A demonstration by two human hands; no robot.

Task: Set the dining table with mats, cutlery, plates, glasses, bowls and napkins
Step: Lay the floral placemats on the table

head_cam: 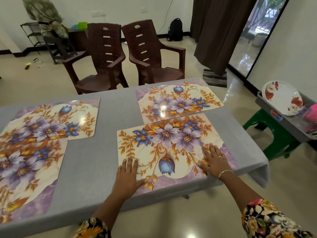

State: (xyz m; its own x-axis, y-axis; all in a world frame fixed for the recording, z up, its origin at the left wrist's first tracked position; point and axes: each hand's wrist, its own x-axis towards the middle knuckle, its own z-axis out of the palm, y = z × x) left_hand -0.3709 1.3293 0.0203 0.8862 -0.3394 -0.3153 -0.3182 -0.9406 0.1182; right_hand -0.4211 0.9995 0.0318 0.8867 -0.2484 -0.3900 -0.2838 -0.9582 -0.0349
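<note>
Several floral place mats lie on the grey-clothed table (pixel 106 152). My left hand (pixel 127 176) rests flat, fingers straight, on the left edge of the near right mat (pixel 169 148). On that mat's right part my right hand (pixel 213 159) presses flat; it wears a ring and a bracelet. Another mat (pixel 178 100) lies at the far right, touching the near one. At the left, a far mat (pixel 56 119) overlaps a near mat (pixel 25 172). White plates with red flowers (pixel 283 97) stand in a grey tub (pixel 281 124) to the right of the table.
Two brown plastic chairs (pixel 123 54) stand behind the table. The grey tub sits on a green stool (pixel 272 134) and also holds something pink (pixel 312 114). A dark curtain (pixel 221 31) hangs at the back right beside a glass door. A black backpack (pixel 175 30) leans on the far wall.
</note>
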